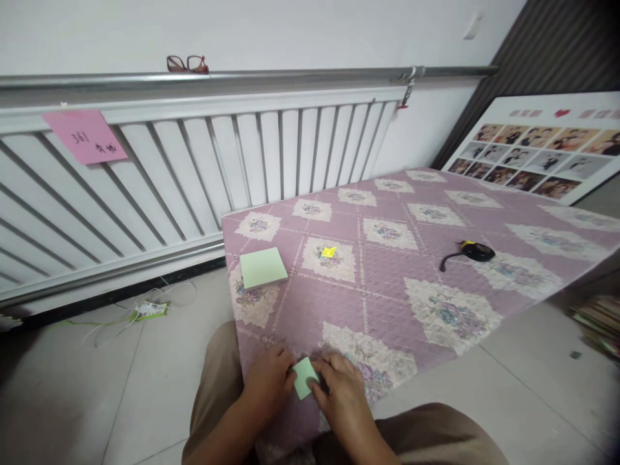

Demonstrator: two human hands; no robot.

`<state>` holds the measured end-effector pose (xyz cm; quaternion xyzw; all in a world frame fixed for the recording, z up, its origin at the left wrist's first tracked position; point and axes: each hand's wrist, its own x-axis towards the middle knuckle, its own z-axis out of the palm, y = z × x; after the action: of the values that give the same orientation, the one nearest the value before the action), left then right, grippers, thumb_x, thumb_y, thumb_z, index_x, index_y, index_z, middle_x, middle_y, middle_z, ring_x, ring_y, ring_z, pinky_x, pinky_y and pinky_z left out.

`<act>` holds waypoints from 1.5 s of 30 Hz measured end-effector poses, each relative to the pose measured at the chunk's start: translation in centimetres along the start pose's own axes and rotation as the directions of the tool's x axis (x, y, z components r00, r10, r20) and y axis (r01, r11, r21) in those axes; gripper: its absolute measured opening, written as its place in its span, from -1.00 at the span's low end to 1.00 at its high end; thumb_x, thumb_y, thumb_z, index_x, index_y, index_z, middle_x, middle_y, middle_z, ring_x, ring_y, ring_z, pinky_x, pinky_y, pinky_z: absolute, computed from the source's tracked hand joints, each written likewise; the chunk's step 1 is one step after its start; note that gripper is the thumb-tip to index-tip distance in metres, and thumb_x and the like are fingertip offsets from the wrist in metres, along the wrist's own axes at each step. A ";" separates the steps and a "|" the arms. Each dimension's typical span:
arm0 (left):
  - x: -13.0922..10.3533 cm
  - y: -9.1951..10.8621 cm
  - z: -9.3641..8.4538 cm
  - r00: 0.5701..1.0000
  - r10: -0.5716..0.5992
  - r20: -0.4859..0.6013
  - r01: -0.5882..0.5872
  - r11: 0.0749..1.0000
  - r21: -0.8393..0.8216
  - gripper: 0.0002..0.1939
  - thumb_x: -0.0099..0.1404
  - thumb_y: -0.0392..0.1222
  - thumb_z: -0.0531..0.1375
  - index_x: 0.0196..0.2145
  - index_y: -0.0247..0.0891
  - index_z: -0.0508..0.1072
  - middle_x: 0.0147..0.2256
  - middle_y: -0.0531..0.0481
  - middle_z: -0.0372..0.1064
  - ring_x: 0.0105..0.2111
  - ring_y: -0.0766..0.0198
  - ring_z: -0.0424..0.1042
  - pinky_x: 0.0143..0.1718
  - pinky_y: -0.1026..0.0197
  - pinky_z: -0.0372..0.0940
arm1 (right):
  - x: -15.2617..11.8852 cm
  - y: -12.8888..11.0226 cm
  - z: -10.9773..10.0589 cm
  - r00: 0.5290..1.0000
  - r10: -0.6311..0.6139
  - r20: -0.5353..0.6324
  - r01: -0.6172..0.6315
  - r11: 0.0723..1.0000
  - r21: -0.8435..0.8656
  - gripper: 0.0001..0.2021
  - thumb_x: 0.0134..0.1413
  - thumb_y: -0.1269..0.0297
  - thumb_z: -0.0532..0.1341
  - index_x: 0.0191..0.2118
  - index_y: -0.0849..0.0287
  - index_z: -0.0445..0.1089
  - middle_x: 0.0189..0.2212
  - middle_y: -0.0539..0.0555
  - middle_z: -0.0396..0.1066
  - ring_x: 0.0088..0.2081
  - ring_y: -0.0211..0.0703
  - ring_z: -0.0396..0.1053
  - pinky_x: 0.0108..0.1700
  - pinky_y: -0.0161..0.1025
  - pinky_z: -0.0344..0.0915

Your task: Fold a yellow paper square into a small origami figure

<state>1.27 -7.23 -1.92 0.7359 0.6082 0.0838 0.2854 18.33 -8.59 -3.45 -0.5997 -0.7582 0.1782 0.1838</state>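
A small folded square of pale green paper (304,378) lies at the near edge of the cloth-covered table, turned like a diamond. My left hand (272,380) grips its left side, fingers curled. On the other side, my right hand (340,387) is closed on the right corner, the thumb pressing on the paper's face. Both hands rest low over the table edge. Beyond them sits a pad of pale green sticky notes (264,267), and to its right a small yellow folded paper piece (329,252).
A black tape measure (477,252) with a strap lies on the purple floral tablecloth (382,284). Behind the table runs a white radiator (271,152) with a pink note (86,137). Glasses (188,64) sit on the pipe. A power strip (150,310) with cables lies on the floor.
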 end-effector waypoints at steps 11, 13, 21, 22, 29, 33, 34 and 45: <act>0.7 -0.2 -0.7 0.994 0.096 0.048 -0.095 0.995 -0.028 -0.79 0.16 -0.34 0.07 -0.26 -0.17 0.41 -0.22 0.00 0.35 -0.21 0.19 0.32 -0.25 0.22 0.12 | -0.3 1.0 1.3 1.000 0.009 -0.023 -0.007 0.998 0.062 -0.79 -0.05 0.37 0.22 -0.23 -0.01 0.40 -0.20 0.05 0.40 -0.14 0.01 0.30 -0.10 -0.05 0.13; 0.7 -0.3 -0.7 0.992 0.115 0.047 -0.113 0.993 -0.030 -0.81 0.16 -0.35 0.07 -0.29 -0.17 0.41 -0.24 0.00 0.35 -0.23 0.20 0.32 -0.27 0.23 0.11 | -0.3 0.9 1.4 0.999 0.024 -0.025 -0.022 0.997 0.075 -0.83 -0.05 0.37 0.22 -0.26 0.02 0.38 -0.23 0.05 0.39 -0.16 0.01 0.29 -0.10 -0.05 0.12; 0.8 -0.9 -0.2 0.988 0.154 0.018 -0.153 0.988 -0.029 -0.87 0.13 -0.36 0.07 -0.35 -0.21 0.36 -0.28 0.02 0.33 -0.28 0.24 0.29 -0.33 0.24 0.07 | -0.3 0.8 1.3 0.999 0.022 -0.036 -0.021 0.999 0.047 -0.92 -0.05 0.38 0.22 -0.45 0.09 0.29 -0.33 0.01 0.37 -0.25 -0.06 0.29 -0.18 -0.13 0.10; 0.9 -0.9 -0.3 0.987 0.160 0.022 -0.160 0.987 -0.022 -0.87 0.13 -0.36 0.07 -0.36 -0.21 0.36 -0.29 0.03 0.33 -0.29 0.24 0.29 -0.34 0.24 0.06 | -0.3 0.8 1.4 0.999 0.012 -0.037 -0.010 0.999 0.038 -0.92 -0.05 0.38 0.23 -0.45 0.09 0.29 -0.33 0.01 0.37 -0.25 -0.07 0.29 -0.18 -0.13 0.10; 1.2 -1.4 -0.3 0.965 0.250 0.073 -0.253 0.967 0.028 -0.88 0.20 -0.34 0.08 -0.35 -0.18 0.39 -0.29 0.04 0.34 -0.29 0.26 0.31 -0.35 0.26 0.07 | -0.6 1.2 1.9 0.991 -0.062 -0.117 0.065 0.998 0.024 -0.88 -0.03 0.42 0.24 -0.46 0.07 0.30 -0.42 -0.03 0.35 -0.30 -0.10 0.28 -0.19 -0.15 0.07; 1.2 -1.7 0.1 0.960 0.268 0.076 -0.273 0.959 0.073 -0.86 0.25 -0.32 0.06 -0.36 -0.19 0.41 -0.29 0.02 0.33 -0.28 0.25 0.31 -0.32 0.25 0.10 | -0.9 1.5 2.0 0.985 -0.102 -0.137 0.106 0.994 0.024 -0.89 0.02 0.39 0.23 -0.44 0.06 0.30 -0.43 -0.04 0.35 -0.31 -0.11 0.28 -0.18 -0.14 0.08; 1.1 -1.8 0.1 0.960 0.273 0.067 -0.277 0.959 0.062 -0.86 0.25 -0.32 0.07 -0.34 -0.19 0.41 -0.29 0.02 0.34 -0.27 0.25 0.31 -0.30 0.25 0.11 | -0.9 1.6 2.0 0.985 -0.106 -0.135 0.110 0.994 0.020 -0.90 0.03 0.39 0.23 -0.43 0.06 0.30 -0.43 -0.04 0.35 -0.31 -0.11 0.29 -0.18 -0.14 0.08; 0.5 -2.1 0.8 0.970 0.245 -0.004 -0.245 0.968 -0.050 -0.82 0.21 -0.35 0.08 -0.24 -0.19 0.39 -0.22 -0.01 0.33 -0.21 0.22 0.30 -0.18 0.22 0.17 | -1.1 2.2 2.3 0.975 -0.159 -0.157 0.162 0.987 0.009 -0.84 0.07 0.32 0.22 -0.19 -0.01 0.37 -0.32 -0.01 0.42 -0.25 -0.06 0.34 -0.15 -0.09 0.16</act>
<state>0.00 -6.76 -3.76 0.7979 0.5103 0.1328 0.2920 19.27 -9.25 -6.63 -0.5466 -0.7854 0.1239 0.2629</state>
